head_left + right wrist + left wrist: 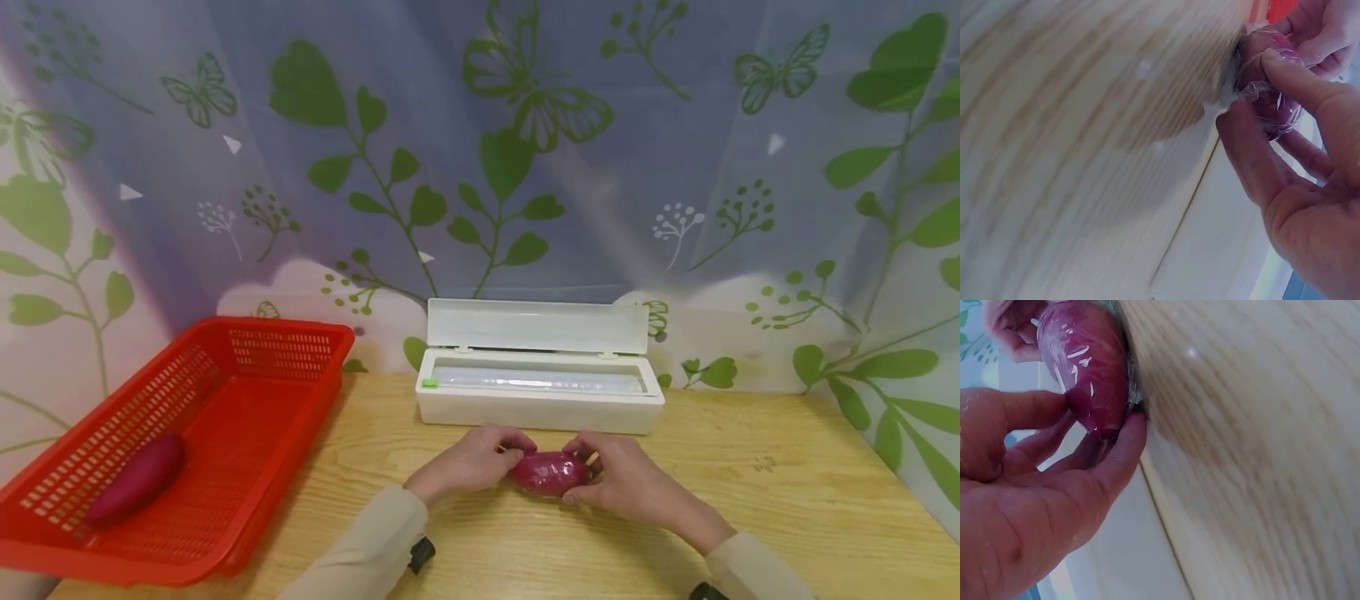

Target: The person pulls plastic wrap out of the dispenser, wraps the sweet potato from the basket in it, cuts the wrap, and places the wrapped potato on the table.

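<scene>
A purple-red sweet potato (550,473) wrapped in clear plastic film lies low over the wooden table, in front of the white box. My left hand (480,458) grips its left end between thumb and fingers; the left wrist view shows the fingertips at the tapered tip of the sweet potato (1088,369). At the opposite end, my right hand (626,477) holds it with a curled thumb and fingers. Wrinkled film (1257,90) bunches beside the right fingers in the right wrist view. The hands hide both ends in the head view.
Behind the hands stands a white cling film box (540,412), lid raised, with a roll of film (536,380) inside and a green slider at its left. On the left, a red basket (247,433) holds another sweet potato (138,479). A patterned curtain (600,208) hangs behind the table (750,467).
</scene>
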`<state>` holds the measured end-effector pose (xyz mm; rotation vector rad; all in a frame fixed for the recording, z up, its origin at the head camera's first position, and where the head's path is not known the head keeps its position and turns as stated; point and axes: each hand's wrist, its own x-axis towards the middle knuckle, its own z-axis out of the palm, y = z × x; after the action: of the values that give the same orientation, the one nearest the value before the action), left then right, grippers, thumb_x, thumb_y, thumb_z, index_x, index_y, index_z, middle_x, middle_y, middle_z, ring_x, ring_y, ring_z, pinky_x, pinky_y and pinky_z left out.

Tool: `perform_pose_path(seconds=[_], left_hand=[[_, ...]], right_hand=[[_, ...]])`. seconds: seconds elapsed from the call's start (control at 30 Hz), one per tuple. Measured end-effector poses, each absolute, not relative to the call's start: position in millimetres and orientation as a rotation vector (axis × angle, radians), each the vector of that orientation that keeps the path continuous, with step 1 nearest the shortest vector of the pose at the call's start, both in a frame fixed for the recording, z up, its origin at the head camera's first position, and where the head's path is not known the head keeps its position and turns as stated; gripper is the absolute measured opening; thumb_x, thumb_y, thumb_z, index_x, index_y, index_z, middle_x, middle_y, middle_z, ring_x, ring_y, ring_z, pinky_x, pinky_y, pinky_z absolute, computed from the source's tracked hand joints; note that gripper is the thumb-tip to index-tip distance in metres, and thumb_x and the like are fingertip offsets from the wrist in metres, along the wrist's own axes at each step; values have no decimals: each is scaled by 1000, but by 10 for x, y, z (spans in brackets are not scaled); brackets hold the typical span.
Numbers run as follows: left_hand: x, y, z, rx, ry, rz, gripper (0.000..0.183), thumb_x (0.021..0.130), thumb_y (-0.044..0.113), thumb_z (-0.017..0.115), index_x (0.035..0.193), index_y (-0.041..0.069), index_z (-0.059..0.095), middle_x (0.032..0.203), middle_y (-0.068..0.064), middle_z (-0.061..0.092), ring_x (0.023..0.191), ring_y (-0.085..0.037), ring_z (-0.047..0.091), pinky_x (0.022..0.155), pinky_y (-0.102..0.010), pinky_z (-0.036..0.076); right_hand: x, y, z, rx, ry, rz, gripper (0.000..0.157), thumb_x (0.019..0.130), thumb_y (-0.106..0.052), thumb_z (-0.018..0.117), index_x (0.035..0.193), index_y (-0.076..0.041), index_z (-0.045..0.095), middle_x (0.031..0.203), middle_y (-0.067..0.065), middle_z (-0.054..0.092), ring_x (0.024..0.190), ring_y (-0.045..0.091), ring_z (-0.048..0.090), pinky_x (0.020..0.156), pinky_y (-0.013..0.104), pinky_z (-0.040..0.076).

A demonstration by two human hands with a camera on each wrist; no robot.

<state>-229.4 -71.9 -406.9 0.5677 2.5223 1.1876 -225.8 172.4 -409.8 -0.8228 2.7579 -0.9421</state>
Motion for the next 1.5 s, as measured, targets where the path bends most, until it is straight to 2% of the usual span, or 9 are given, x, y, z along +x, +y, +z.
perform_pose_path(seconds=[0.1,0.23,0.4,0.53,0.7,0.93,1.07,1.3,1.5], left_hand=[[-2292,-756,-4068,612,2572,1132,31,106,19,51,130,9,68,129,-9,69,121,-25,63,106,-46,50],[-2262,-819,-4048,695,2723,1070,34,107,28,50,130,11,67,131,-6,69,125,-25,62,107,-46,50],[-2260,-904,-3987,848,3228,873,25,104,26,59,123,16,71,122,-1,70,113,-23,65,94,-43,54],[-2292,-984,-3988,805,3566,575,25,99,23,67,123,20,71,122,-3,68,111,-28,62,85,-45,52],[-2311,-1026,-4063,732,3581,419,29,97,25,69,126,22,69,124,-5,66,113,-31,60,85,-47,50],[-2344,-1004,-4113,713,3589,340,27,97,27,70,123,23,69,121,-4,66,109,-29,59,89,-49,46],[-2350,-994,-4107,714,3593,342,26,96,25,71,122,23,70,119,-4,66,107,-28,59,90,-51,46],[-2365,-996,-4117,728,3574,278,32,94,26,72,126,22,67,121,-3,65,108,-28,60,90,-51,47],[-2368,-996,-4107,706,3541,219,37,94,27,72,130,22,63,126,-4,63,113,-29,58,93,-54,47]], right_hand=[[-2251,1718,-4105,-847,2755,-941,43,78,-28,90,110,-11,67,103,0,71,92,12,68,76,23,57],[-2199,1761,-4131,-828,2734,-1013,45,78,-26,90,112,-7,66,108,6,72,94,19,71,75,21,59],[-2108,1935,-4152,-786,2742,-1100,53,78,-21,89,121,-3,64,113,13,71,94,24,73,70,19,59],[-2045,2118,-4151,-790,2776,-1117,58,81,-21,88,130,-6,62,112,14,71,91,22,73,67,19,59],[-1971,2353,-4121,-689,2845,-1099,50,80,-20,88,123,-10,65,113,14,72,93,25,75,67,21,60],[-1877,2735,-4075,-517,3001,-1013,52,76,-15,90,121,-7,64,118,16,71,94,28,75,65,25,61],[-1876,2962,-4054,-397,3098,-907,54,75,-19,91,121,-4,65,117,19,71,90,28,75,63,25,60],[-1931,3320,-4023,-267,3209,-782,59,79,-23,89,125,1,62,119,30,68,89,39,76,69,44,61],[-1988,3521,-4049,-153,3263,-736,62,82,-32,86,126,2,59,121,36,65,90,46,74,65,43,57]])
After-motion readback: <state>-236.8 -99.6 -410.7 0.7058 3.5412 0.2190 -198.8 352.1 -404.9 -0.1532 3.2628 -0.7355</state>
